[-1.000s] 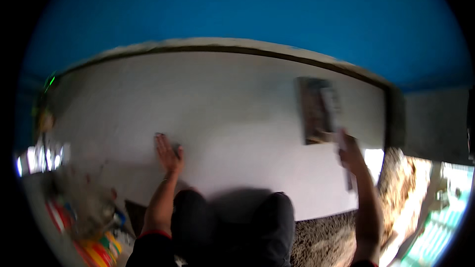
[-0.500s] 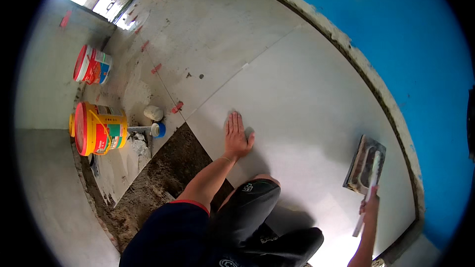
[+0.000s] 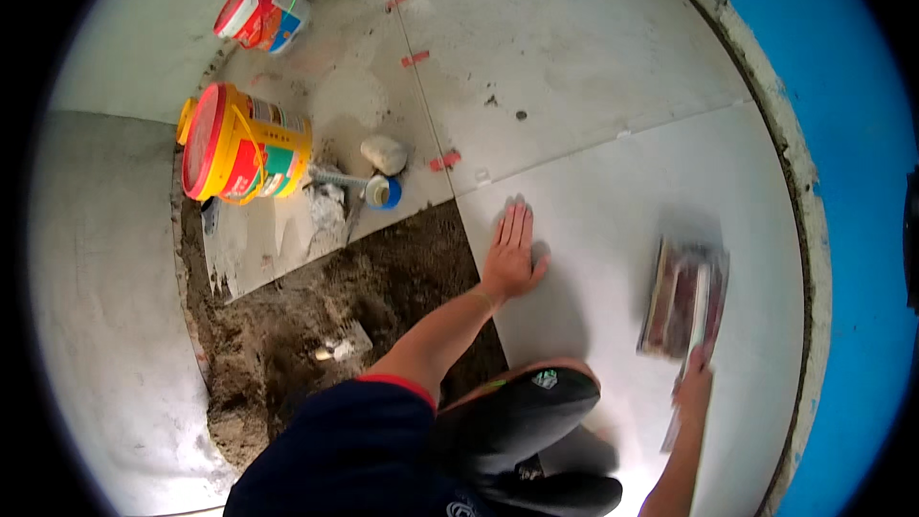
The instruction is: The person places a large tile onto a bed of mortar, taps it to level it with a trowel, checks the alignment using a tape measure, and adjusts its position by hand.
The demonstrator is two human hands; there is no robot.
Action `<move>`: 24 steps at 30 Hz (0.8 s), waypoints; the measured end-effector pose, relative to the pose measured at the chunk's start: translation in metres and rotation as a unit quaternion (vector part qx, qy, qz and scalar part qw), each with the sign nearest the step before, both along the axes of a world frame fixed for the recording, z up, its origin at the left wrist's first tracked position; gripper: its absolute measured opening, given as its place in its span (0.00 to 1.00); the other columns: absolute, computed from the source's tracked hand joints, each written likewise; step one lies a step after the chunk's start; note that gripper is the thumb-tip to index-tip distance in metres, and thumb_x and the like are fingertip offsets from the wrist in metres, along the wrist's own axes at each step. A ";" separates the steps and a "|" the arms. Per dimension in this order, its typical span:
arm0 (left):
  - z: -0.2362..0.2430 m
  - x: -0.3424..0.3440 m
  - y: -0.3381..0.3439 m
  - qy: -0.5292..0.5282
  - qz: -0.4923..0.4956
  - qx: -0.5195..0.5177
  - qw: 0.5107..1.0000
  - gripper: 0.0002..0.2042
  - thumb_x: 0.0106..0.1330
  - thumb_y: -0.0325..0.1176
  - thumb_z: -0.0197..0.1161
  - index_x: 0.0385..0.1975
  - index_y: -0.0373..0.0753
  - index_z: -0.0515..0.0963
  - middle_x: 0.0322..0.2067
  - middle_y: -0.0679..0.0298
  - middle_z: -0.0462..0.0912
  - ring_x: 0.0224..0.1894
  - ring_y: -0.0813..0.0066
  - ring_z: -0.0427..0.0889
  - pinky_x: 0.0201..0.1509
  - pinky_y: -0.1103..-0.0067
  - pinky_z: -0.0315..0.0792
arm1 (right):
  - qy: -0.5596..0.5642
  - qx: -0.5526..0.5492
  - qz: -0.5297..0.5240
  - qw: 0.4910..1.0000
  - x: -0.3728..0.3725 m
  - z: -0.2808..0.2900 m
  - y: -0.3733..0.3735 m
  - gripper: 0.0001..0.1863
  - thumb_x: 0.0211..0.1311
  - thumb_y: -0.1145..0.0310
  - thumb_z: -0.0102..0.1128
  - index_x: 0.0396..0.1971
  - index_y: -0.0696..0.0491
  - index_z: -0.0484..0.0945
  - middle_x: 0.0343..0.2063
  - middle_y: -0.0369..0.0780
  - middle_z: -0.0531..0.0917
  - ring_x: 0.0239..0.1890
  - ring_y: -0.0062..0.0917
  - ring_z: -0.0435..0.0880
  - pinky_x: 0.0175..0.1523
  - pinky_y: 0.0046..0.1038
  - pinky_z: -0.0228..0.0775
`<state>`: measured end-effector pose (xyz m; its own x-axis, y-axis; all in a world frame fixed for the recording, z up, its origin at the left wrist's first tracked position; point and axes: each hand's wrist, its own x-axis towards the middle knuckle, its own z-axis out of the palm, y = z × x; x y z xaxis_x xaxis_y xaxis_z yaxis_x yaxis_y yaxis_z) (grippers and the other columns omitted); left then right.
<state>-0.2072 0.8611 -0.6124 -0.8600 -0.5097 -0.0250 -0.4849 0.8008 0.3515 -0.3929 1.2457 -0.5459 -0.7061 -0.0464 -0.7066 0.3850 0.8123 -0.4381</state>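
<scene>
Left hand (image 3: 513, 261) flat on pale tile (image 3: 613, 191); right hand (image 3: 695, 385) gripping float (image 3: 664, 302), apparently; blue wall (image 3: 866, 230) alongside

one float (image 3: 680, 297) — one trowel (image 3: 352, 341) — two red-lidded buckets (image 3: 253, 146), at least four red clips (image 3: 445, 161)

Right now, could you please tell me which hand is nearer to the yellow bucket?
Left: the left hand is over the pale slab, right of the yellow bucket; the right hand is farther right.
</scene>
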 end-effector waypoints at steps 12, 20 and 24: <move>-0.007 -0.016 -0.020 -0.030 0.012 0.031 0.999 0.43 0.71 0.51 0.50 0.75 0.26 0.44 0.78 0.44 0.38 0.80 0.50 0.35 0.81 0.60 0.36 | 0.370 -0.064 0.179 0.910 0.033 0.054 -0.030 0.27 0.78 0.49 0.42 0.47 0.60 0.77 0.41 0.49 0.80 0.36 0.43 0.81 0.36 0.37 0.73; -0.009 -0.068 -0.056 -0.024 0.053 0.029 0.998 0.40 0.71 0.49 0.51 0.73 0.24 0.49 0.77 0.41 0.43 0.80 0.47 0.39 0.82 0.61 0.37 | 0.063 -0.023 0.058 0.996 -0.011 -0.041 -0.101 0.36 0.76 0.42 0.44 0.17 0.58 0.73 0.09 0.39 0.70 0.09 0.29 0.70 0.15 0.35 0.60; -0.011 -0.070 -0.058 -0.047 0.039 0.042 0.997 0.39 0.69 0.45 0.54 0.74 0.27 0.49 0.77 0.47 0.44 0.80 0.51 0.40 0.82 0.61 0.39 | -0.035 -0.079 -0.052 0.995 0.011 -0.007 -0.103 0.33 0.75 0.38 0.44 0.16 0.48 0.67 0.10 0.32 0.68 0.08 0.20 0.65 0.14 0.27 0.57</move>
